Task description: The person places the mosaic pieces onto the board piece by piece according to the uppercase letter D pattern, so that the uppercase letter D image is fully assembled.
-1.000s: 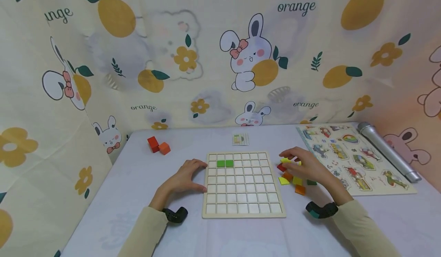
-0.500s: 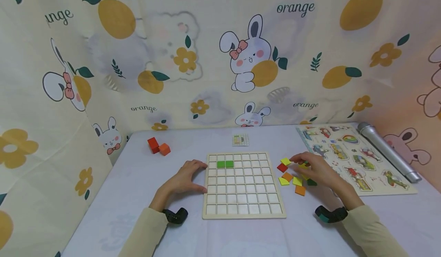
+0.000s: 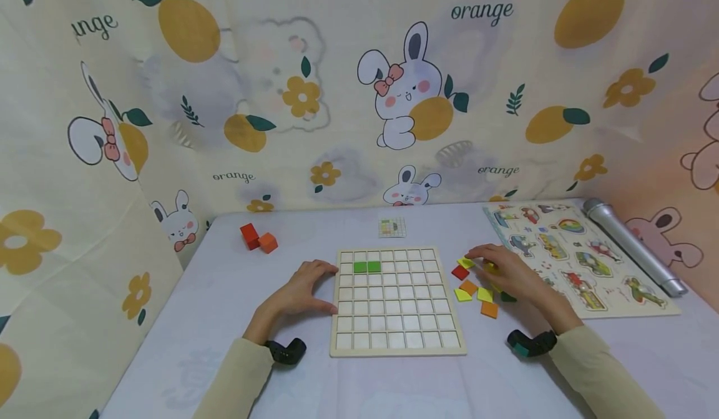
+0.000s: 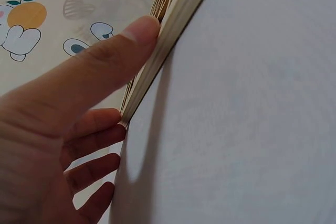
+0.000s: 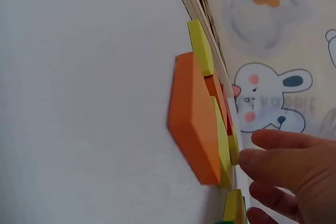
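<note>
Tiles [image 3: 485,295] lay right of the grid board [image 3: 394,307], some part-hidden under the right hand [image 3: 510,275]; whether its fingers [image 5: 278,139] pinched one could not be told. The left hand [image 3: 300,289], thumb and fingers wide apart, touched the board's left edge. The card [image 3: 392,227] beyond showed print too small to read.

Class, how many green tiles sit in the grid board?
2: one green tile in the second column from left, another green tile in the third, both in the second-farthest row.
</note>
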`<move>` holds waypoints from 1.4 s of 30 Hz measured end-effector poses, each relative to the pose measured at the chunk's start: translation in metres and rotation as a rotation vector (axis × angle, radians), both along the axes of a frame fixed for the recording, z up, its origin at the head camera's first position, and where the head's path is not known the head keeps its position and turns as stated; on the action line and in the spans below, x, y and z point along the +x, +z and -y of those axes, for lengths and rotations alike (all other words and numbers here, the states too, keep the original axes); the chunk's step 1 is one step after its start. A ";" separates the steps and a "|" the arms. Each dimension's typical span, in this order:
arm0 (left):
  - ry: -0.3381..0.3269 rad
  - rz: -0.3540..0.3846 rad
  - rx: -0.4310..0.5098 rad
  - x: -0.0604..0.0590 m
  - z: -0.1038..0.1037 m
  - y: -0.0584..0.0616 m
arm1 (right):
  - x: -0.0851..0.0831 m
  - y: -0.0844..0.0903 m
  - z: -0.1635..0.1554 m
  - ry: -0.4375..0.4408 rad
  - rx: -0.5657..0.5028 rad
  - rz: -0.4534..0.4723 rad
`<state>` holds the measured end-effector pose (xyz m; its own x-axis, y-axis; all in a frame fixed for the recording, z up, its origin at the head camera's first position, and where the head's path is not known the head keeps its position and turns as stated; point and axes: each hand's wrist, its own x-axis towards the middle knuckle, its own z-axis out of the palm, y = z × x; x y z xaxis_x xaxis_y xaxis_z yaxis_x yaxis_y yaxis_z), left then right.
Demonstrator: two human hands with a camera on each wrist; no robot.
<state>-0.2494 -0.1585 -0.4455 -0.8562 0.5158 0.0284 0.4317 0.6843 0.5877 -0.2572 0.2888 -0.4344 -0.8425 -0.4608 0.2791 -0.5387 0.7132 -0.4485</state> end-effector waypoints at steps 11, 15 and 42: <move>0.005 0.006 -0.003 -0.001 0.000 -0.001 | -0.015 -0.005 0.002 -0.020 0.057 0.046; 0.007 0.011 0.003 0.000 0.000 0.001 | -0.017 -0.005 0.002 0.016 0.074 -0.006; -0.001 0.005 0.007 0.000 0.000 0.001 | -0.019 0.025 0.063 -0.149 0.023 -0.022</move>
